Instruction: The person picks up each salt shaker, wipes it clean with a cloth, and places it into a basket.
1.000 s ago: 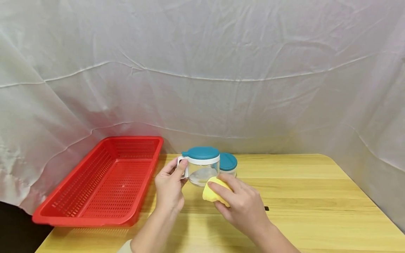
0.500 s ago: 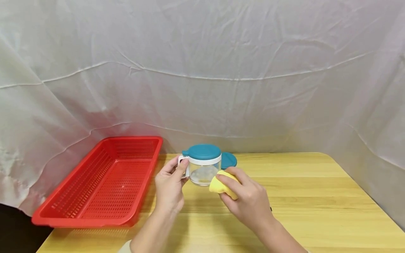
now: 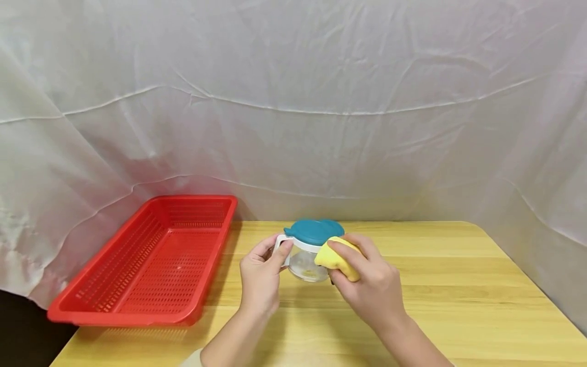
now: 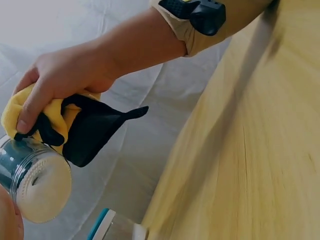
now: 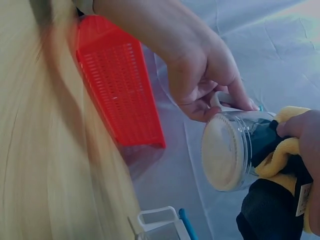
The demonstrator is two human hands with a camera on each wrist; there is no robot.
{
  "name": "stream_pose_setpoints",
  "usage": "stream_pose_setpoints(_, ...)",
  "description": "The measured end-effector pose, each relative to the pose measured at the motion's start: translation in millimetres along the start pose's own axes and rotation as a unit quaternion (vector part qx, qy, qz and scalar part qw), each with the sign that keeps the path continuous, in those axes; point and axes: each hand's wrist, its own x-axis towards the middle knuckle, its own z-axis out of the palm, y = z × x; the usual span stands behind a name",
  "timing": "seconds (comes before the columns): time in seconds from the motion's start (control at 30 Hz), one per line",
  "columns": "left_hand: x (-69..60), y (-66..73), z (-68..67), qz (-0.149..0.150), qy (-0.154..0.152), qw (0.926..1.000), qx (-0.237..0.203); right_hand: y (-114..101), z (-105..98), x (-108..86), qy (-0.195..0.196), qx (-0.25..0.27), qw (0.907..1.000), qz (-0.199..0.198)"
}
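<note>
A clear jar (image 3: 302,266) with a blue lid and white band is held above the table, its base showing in both wrist views. My left hand (image 3: 261,278) grips its white handle between thumb and fingers. On the other side, my right hand (image 3: 371,285) holds a bunched yellow-and-black cloth (image 3: 337,259) against the jar wall. From the left wrist view, the cloth's dark part (image 4: 92,132) hangs loose beneath the fingers. A second blue-lidded jar (image 5: 162,230) with a white handle stands behind; in the head view the held jar and the cloth mostly hide it.
At the left of the wooden table (image 3: 458,290) sits a red perforated plastic basket (image 3: 183,321), its near-left part past the table's edge. A pale fabric sheet (image 3: 293,142) hangs behind and along the sides.
Both hands have shifted right with the jar, which is now lower and covers more of the second jar. The cloth has moved up and right along the jar's side.
</note>
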Motion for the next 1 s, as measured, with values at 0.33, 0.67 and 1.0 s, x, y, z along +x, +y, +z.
stream_pose_setpoints(0.33, -3.1, -1.0, 1.9, 0.046, 0.020, 0.9983, 0.031, -14, 8, -2.3, 0.002, -0.044, 0.9963, -0.074)
stream_pose_setpoints(0.67, 0.4, 4.2, 0.1, 0.063, 0.034, 0.9966, 0.040, -23, 19, -13.2, -0.045, -0.001, 0.9887, -0.143)
stream_pose_setpoints(1.0, -3.5, 0.1, -0.6, 0.157, -0.008, 0.9796, 0.126, -24, 15, -10.4, -0.013, -0.021, 0.9949, -0.098)
